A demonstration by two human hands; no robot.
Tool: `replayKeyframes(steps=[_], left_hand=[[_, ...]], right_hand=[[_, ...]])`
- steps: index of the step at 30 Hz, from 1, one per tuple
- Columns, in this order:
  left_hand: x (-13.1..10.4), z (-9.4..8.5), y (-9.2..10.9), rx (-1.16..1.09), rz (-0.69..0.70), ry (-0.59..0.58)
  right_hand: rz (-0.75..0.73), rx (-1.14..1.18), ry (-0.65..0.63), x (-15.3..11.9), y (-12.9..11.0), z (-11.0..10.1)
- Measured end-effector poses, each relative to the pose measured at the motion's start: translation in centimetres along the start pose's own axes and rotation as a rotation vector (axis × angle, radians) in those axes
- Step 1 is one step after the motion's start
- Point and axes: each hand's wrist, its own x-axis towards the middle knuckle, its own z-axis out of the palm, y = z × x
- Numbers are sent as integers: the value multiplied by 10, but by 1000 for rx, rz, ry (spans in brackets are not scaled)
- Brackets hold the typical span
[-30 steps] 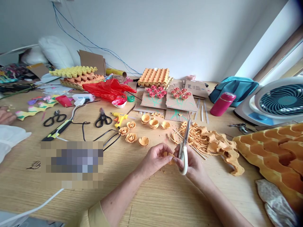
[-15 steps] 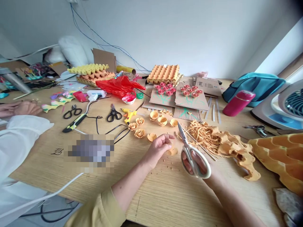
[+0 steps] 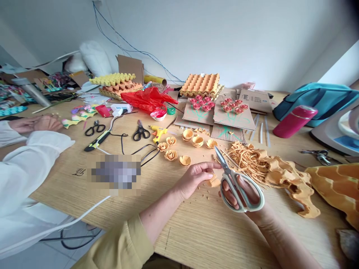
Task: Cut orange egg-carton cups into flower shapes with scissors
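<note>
My left hand (image 3: pixel 196 178) pinches a small orange egg-carton piece (image 3: pixel 214 181) just above the wooden table, its fingers pointing right. In my right hand (image 3: pixel 238 194) are white-handled scissors (image 3: pixel 228 172), with fingers through the loops and the blades pointing up and left, beside the piece. Small orange scraps lie below the piece. Beyond my hands stand orange carton cups (image 3: pixel 198 141) and several rolled orange flowers (image 3: pixel 171 154). To the right lies a heap of thin orange strips (image 3: pixel 244 160).
A yellow glue gun (image 3: pixel 158 132), black scissors (image 3: pixel 141 130) and red flowers on cardboard (image 3: pixel 234 116) are farther back. A pink bottle (image 3: pixel 294 121) and large carton (image 3: pixel 336 186) stand right. Another person's hands (image 3: pixel 47 122) work at left.
The view has shifted, so the table's contents appear farther right. The orange piece is turned differently in my left hand, and the scissors are still in my right hand.
</note>
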Motion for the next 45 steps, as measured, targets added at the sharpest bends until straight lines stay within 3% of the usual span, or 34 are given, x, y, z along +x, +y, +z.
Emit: replayKeyframes(steps=[6,11,27,33,45], left_hand=[[3,3,0,56,60,167],[7,-1,-2,55,90,269],[5,-3,9,102,91,353],[3,-2,12,145,106,366],[2,-3,9,128,103,268]], right_hand=[[-66,-145,107,2,2,-5],[-49,-354,118,-5,-6,1],[-312,-1326,214,-1,-6,-2],[-342,-1470,191,1,-7,-3],[-360,-1543,172,0,-7,-1]])
